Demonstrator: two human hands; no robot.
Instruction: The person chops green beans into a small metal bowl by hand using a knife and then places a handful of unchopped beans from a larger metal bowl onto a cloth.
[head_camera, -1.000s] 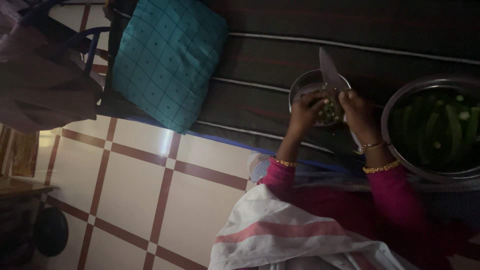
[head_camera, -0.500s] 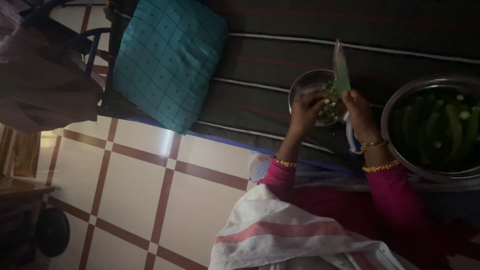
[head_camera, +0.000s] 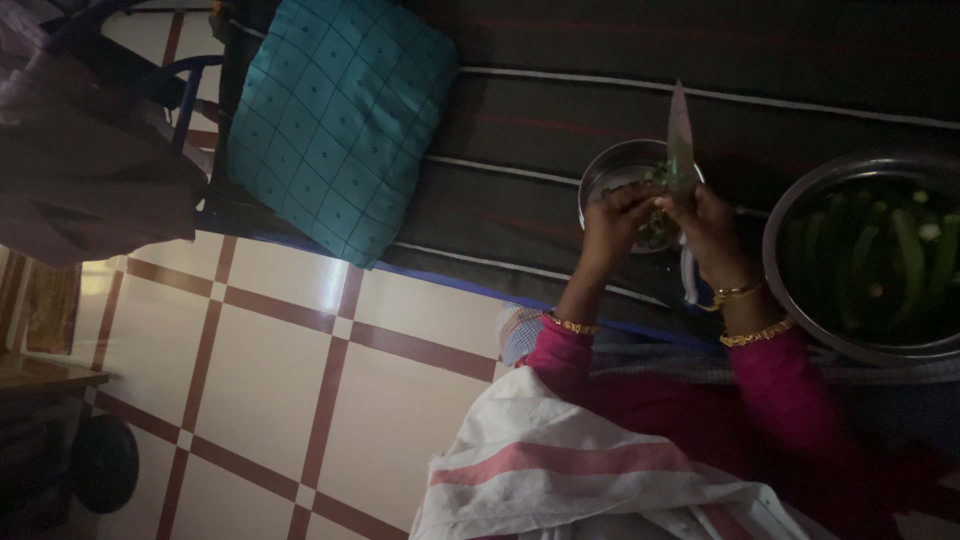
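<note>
Both hands closed over small bowl (head_camera: 622, 178): right hand (head_camera: 708, 218) gripped upright knife (head_camera: 680, 135), left hand (head_camera: 612, 222) pinched greens, unclear.

Magenta long sleeves (head_camera: 790, 400), gold bangles on both wrists (head_camera: 745, 312); white cloth with pink stripe (head_camera: 580, 465) at six o'clock

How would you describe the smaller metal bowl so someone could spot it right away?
On the dark striped mat, right of the teal checked cushion, sits the small round steel bowl, under both hands. Unlike the large steel basin of long green vegetables, it holds chopped bits.
</note>
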